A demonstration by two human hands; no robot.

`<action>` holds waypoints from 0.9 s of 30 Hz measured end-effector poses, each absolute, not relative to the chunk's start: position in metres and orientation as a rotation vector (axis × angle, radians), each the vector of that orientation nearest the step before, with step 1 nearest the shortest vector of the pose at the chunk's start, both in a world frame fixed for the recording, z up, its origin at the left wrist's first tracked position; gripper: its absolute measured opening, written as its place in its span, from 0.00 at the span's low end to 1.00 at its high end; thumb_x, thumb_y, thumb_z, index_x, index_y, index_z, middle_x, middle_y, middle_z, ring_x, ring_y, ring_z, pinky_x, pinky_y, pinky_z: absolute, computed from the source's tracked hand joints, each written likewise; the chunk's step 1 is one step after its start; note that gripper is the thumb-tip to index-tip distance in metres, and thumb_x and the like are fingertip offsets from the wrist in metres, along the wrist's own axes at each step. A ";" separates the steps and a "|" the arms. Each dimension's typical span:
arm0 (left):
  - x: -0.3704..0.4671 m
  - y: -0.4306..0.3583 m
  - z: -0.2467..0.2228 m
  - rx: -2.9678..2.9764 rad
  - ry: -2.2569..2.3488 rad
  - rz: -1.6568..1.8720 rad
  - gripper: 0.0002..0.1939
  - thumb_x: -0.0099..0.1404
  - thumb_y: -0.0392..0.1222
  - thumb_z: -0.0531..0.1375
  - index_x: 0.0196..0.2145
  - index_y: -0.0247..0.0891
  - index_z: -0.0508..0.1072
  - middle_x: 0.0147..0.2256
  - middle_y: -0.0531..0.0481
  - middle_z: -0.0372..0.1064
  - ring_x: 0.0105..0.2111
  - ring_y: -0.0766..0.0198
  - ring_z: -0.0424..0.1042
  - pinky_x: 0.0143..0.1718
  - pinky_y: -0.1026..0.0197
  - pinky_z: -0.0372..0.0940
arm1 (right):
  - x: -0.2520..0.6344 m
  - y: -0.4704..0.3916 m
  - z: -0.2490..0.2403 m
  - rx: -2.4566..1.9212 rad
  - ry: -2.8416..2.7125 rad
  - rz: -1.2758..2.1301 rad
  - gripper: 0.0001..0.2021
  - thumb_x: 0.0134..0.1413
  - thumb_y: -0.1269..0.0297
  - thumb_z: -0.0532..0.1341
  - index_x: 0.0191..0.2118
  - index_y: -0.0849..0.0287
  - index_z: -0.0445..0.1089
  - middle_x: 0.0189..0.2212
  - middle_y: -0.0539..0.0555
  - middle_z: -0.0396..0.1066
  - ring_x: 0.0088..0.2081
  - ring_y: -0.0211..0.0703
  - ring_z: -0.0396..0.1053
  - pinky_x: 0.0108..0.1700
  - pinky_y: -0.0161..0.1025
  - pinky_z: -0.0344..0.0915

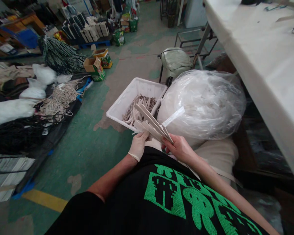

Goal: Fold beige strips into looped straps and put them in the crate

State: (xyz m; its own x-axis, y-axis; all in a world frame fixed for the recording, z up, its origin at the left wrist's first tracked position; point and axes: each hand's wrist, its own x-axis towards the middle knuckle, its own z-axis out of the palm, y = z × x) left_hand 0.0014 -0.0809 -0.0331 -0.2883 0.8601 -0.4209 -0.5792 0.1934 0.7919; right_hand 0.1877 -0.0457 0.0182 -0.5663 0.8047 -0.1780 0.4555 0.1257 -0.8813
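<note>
Several long, flat beige strips (150, 120) fan out between my hands in front of my body. My right hand (178, 148), bare, is closed around their near ends. On my left hand (138, 143) is a pale glove; its fingers pinch the lower strips from the other side. Just beyond the strips is a white plastic bin (122, 98), with a tangled heap of beige strips (143, 106) inside. A short white translucent strip (175, 116) sticks out to the right, behind the held ones.
A big clear plastic bag (203, 101) of white material bulges right of the bin. The white table (267, 42) edges in from the right. Cord bundles (60, 98) lie on the left, with cardboard boxes (94, 68) farther off. A wrapped green bundle (176, 60) stands behind the bag.
</note>
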 end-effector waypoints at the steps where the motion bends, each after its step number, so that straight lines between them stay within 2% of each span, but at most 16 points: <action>1: 0.000 -0.080 -0.033 0.337 1.217 1.483 0.20 0.47 0.53 0.76 0.22 0.34 0.74 0.21 0.56 0.66 0.24 0.70 0.63 0.32 0.65 0.61 | 0.191 -0.047 0.018 -1.241 -2.066 1.420 0.18 0.66 0.53 0.51 0.30 0.57 0.67 0.24 0.52 0.76 0.21 0.39 0.72 0.25 0.34 0.65; 6: 0.007 -0.080 -0.034 0.380 1.179 1.450 0.22 0.47 0.55 0.75 0.25 0.33 0.77 0.24 0.53 0.69 0.25 0.70 0.64 0.32 0.64 0.61 | 0.198 -0.051 0.014 -1.280 -2.065 1.358 0.18 0.67 0.53 0.51 0.29 0.57 0.66 0.22 0.50 0.74 0.20 0.39 0.71 0.25 0.34 0.64; 12: 0.022 -0.083 -0.029 0.429 1.112 1.361 0.21 0.48 0.54 0.75 0.30 0.32 0.80 0.28 0.50 0.73 0.29 0.67 0.68 0.35 0.62 0.63 | 0.193 -0.049 0.008 -1.230 -1.924 1.441 0.18 0.67 0.51 0.51 0.31 0.57 0.66 0.25 0.52 0.76 0.20 0.38 0.71 0.26 0.33 0.66; 18: 0.027 -0.085 -0.021 0.223 0.980 1.289 0.22 0.43 0.50 0.78 0.31 0.37 0.77 0.29 0.55 0.72 0.26 0.72 0.65 0.29 0.67 0.62 | 0.196 -0.055 -0.004 -1.278 -1.745 1.453 0.18 0.65 0.48 0.53 0.32 0.57 0.66 0.23 0.50 0.73 0.19 0.37 0.69 0.23 0.33 0.64; 23: 0.031 -0.086 -0.027 0.112 0.981 1.216 0.23 0.42 0.48 0.79 0.31 0.37 0.74 0.25 0.57 0.68 0.23 0.73 0.64 0.29 0.68 0.65 | 0.190 -0.057 -0.020 -1.362 -1.543 1.476 0.18 0.61 0.45 0.56 0.29 0.55 0.63 0.16 0.46 0.64 0.18 0.38 0.66 0.23 0.34 0.62; 27: 0.023 -0.084 -0.027 0.064 0.987 1.257 0.18 0.48 0.42 0.77 0.29 0.34 0.73 0.25 0.56 0.69 0.22 0.74 0.65 0.29 0.68 0.66 | 0.193 -0.049 -0.032 -1.397 -1.267 1.469 0.23 0.54 0.39 0.59 0.28 0.56 0.64 0.19 0.49 0.67 0.20 0.40 0.66 0.24 0.36 0.65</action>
State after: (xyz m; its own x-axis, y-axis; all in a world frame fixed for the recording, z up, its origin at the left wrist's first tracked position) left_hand 0.0226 -0.0843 -0.0265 -0.0274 0.8110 -0.5844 -0.7600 0.3628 0.5392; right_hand 0.1934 -0.0494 -0.0321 -0.1398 0.9554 -0.2602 0.1167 -0.2450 -0.9625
